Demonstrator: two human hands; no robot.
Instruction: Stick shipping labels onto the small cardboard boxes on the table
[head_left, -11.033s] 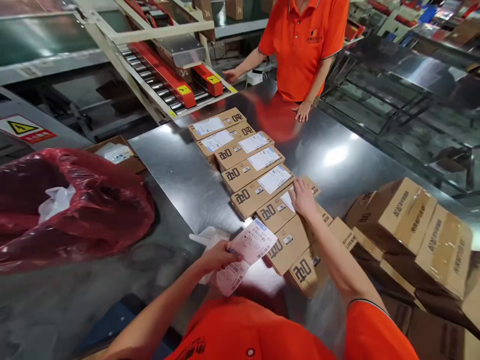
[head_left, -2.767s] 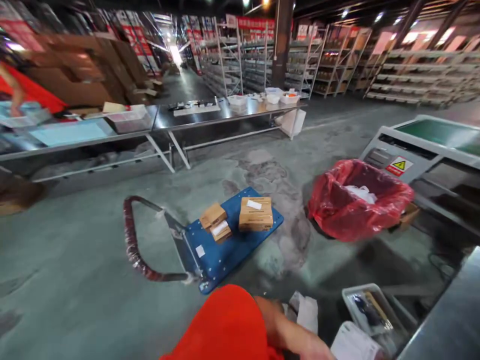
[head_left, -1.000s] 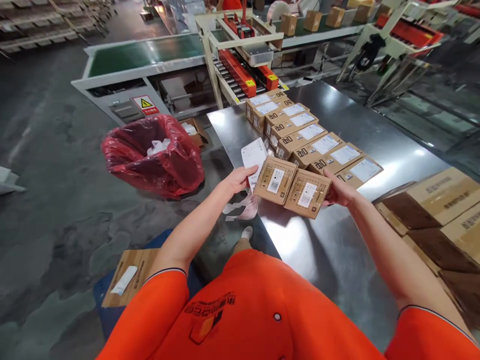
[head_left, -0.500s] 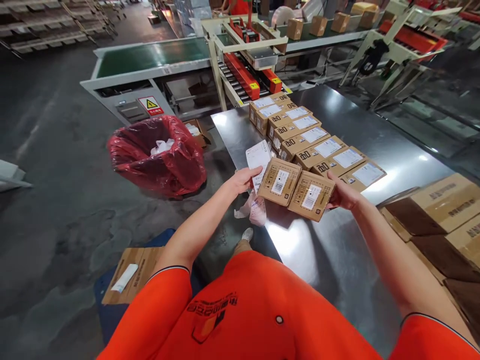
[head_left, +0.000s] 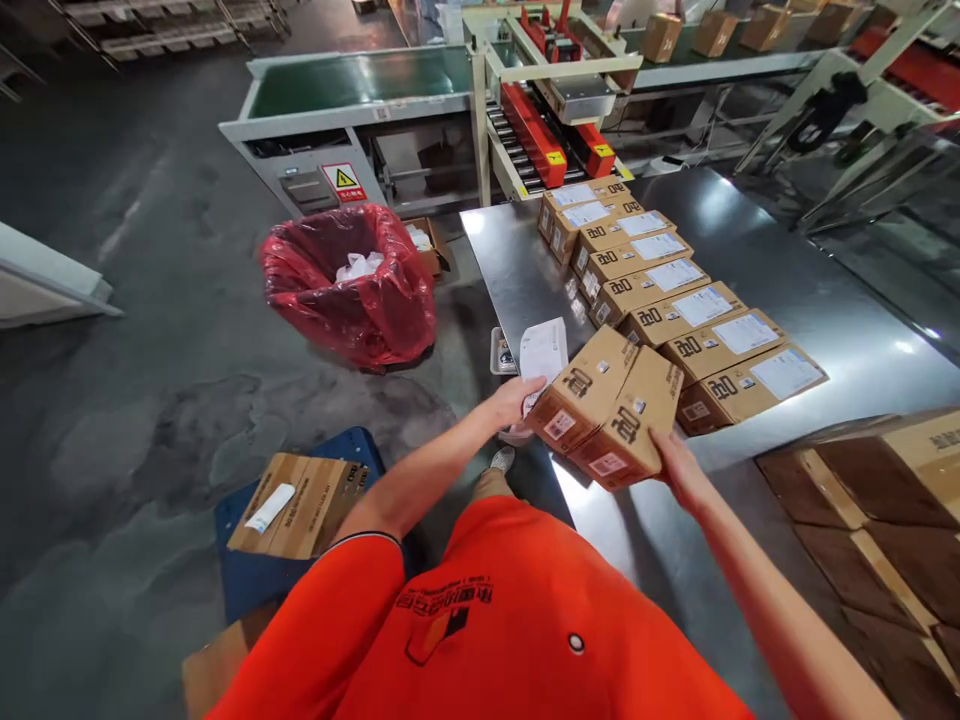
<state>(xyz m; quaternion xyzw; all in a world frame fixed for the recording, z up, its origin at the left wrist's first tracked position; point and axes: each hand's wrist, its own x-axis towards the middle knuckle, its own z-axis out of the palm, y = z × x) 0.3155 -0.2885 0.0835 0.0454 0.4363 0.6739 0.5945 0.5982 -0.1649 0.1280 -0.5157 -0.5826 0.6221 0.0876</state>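
Two brown cardboard boxes (head_left: 628,422), pressed side by side, are held tilted over the near edge of the metal table (head_left: 517,270). My left hand (head_left: 516,402) grips their left side and also pinches white label sheets (head_left: 544,350) beside them. On the right side, my right hand (head_left: 679,470) is closed against the lower corner of the pair. Their printed tops and the small white stickers on their near ends face me. Just beyond them stands a row of several similar boxes (head_left: 701,312) with white shipping labels on top.
A bin with a red plastic liner (head_left: 352,320) stands left of the table. Larger stacked cartons (head_left: 862,480) are at the right. Behind the row are a red-sided roller machine (head_left: 536,135) and a green conveyor (head_left: 360,85). Flattened cardboard (head_left: 300,505) lies at lower left.
Both hands have tipped the two boxes, so their tops now show where their ends faced me before. The boxes appear slightly lower, and the camera view has shifted left.
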